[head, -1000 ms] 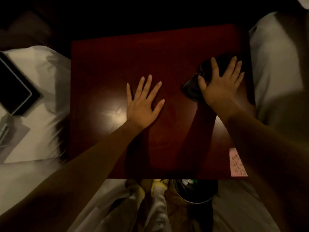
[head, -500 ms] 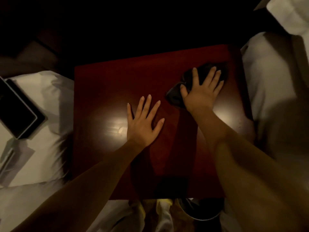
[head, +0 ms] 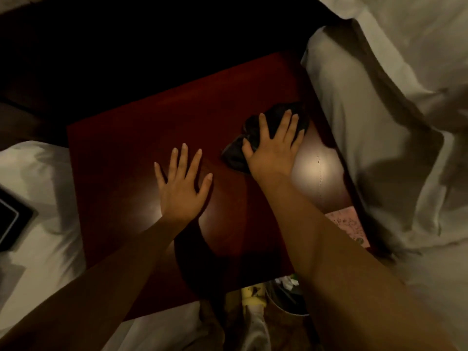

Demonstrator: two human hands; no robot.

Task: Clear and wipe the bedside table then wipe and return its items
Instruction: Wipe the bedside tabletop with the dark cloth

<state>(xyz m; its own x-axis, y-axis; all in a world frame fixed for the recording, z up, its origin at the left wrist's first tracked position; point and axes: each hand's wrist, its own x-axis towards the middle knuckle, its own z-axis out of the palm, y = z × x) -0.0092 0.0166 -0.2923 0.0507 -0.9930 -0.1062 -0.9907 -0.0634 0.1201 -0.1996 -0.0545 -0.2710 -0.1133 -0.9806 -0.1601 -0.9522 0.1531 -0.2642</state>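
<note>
The dark red wooden bedside table [head: 131,148] fills the middle of the head view, its top glossy with light patches. My left hand [head: 181,184] lies flat on the table near its centre, fingers spread, holding nothing. My right hand [head: 274,145] presses down on a crumpled dark cloth [head: 276,120] toward the table's right side, fingers spread over it. A pink patterned paper [head: 347,226] rests at the table's right front edge, partly hidden by my right forearm.
White bedding [head: 379,122] rises along the table's right side. A white pillow [head: 38,188] on the left carries a dark tablet [head: 10,221] at the frame's edge. Below the table's front edge stand a bin [head: 288,297] with rubbish and a yellow-white object [head: 253,300].
My right hand slid the cloth left and then back toward the right edge of the table. My left hand stayed flat near the centre. The view tilted and shifted.
</note>
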